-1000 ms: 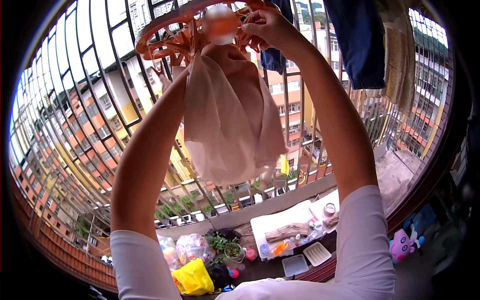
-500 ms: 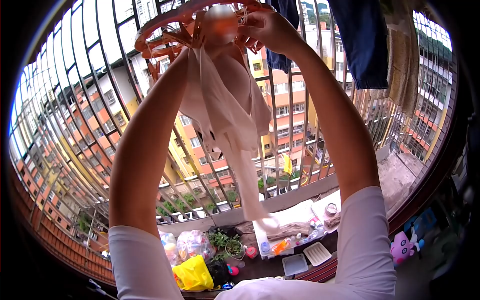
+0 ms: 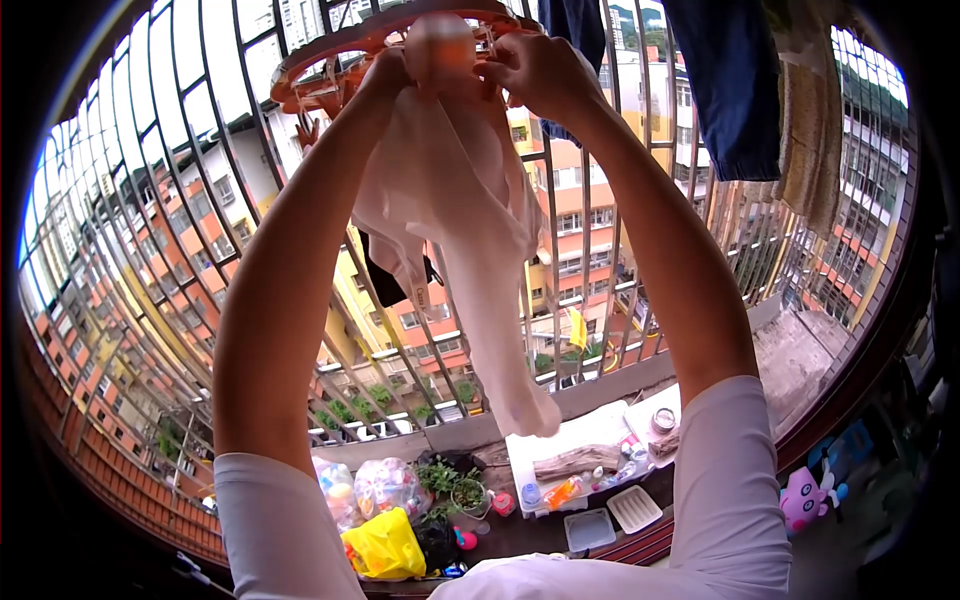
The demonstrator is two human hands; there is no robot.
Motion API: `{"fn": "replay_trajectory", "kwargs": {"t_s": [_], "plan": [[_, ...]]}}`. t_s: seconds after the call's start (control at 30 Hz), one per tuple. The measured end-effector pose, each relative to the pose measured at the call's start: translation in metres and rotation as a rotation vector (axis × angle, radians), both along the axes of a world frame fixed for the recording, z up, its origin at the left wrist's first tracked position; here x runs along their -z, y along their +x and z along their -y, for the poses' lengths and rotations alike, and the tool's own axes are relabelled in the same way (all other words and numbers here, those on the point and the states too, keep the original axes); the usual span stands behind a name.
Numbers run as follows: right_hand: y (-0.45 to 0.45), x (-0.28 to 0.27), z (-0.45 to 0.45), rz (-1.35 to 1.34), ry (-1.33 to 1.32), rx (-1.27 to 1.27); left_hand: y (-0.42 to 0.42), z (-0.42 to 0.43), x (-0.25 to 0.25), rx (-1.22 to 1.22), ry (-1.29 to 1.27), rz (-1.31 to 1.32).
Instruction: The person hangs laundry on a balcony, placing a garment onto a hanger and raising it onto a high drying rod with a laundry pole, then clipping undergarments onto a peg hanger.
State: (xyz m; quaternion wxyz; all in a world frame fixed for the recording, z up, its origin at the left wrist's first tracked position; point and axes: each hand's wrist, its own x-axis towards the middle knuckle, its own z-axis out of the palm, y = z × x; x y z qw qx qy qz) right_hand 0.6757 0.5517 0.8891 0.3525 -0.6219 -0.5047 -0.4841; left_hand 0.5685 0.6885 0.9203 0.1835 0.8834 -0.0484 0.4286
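Observation:
White tights (image 3: pixel 470 230) hang from the orange round clip hanger (image 3: pixel 335 55) at the top of the head view; one leg ends in a foot low in the middle. My left hand (image 3: pixel 392 75) is closed at the top edge of the tights, its fingertips partly hidden by a blurred patch. On the other side, my right hand (image 3: pixel 540 72) is raised to the hanger's rim with bent fingers pinched together. What lies between those fingers cannot be made out. Several small clips hang around the hanger.
Window bars (image 3: pixel 200 190) stand behind the hanger. Dark blue trousers (image 3: pixel 720 100) and a brown towel (image 3: pixel 808 130) hang at the right. Below lie a yellow bag (image 3: pixel 385 547), potted plants (image 3: pixel 467 492), a white board (image 3: pixel 525 455) with bottles, and plastic trays (image 3: pixel 634 508).
My left hand has shifted left and come into view from behind the cloth. The tights have turned and swung, their foot moving slightly right. My right hand stays near the rim, slightly lower.

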Motion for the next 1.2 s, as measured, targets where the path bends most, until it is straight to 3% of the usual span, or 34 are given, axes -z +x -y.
{"fn": "replay_trajectory", "kwargs": {"t_s": [0.3,0.47,0.57,0.6,0.67,0.73,0.83,0.87,0.9,0.93,1.0,1.07,1.13,1.2], "plan": [[0.010,0.004,-0.001,-0.121,-0.106,-0.131,0.002,-0.033,0.004,0.338,0.045,-0.055],[0.032,0.027,-0.004,-0.156,-0.043,-0.380,-0.014,0.000,0.027,0.035,-0.076,-0.007],[0.021,0.059,0.018,-0.472,0.022,-0.628,-0.027,0.000,0.041,-0.225,0.283,0.059],[0.018,0.071,0.025,-0.530,0.062,-0.680,-0.037,0.003,0.050,-0.167,0.127,-0.001],[0.012,0.098,0.041,-0.472,0.186,-0.644,-0.056,0.004,0.076,-0.230,0.490,0.363],[0.011,0.130,0.049,-0.380,0.343,-0.696,-0.107,0.037,0.109,-0.286,0.361,0.338],[-0.011,0.194,0.065,-0.451,0.495,-0.495,-0.185,0.057,0.203,-0.404,0.102,0.153],[-0.013,0.222,0.074,-0.199,0.329,-0.047,-0.213,0.056,0.247,-0.431,0.002,0.052],[-0.016,0.266,0.068,-0.546,0.467,-0.461,-0.242,0.060,0.297,-0.532,-0.121,-0.023],[-0.034,0.295,0.070,-0.474,0.363,-0.470,-0.274,0.069,0.353,-0.635,-0.254,-0.091],[-0.068,0.360,0.069,-0.648,0.154,-0.461,-0.348,0.110,0.474,-0.888,-0.888,-0.221],[-0.088,0.428,0.075,-0.873,-0.316,-0.671,-0.421,0.184,0.581,-1.216,-1.007,-0.495],[-0.114,0.497,0.088,-1.136,-0.768,-0.710,-0.481,0.277,0.665,-1.338,-1.394,-0.684],[-0.139,0.562,0.113,-1.181,-1.241,-0.718,-0.521,0.369,0.724,-1.387,-1.617,-0.685]]}}
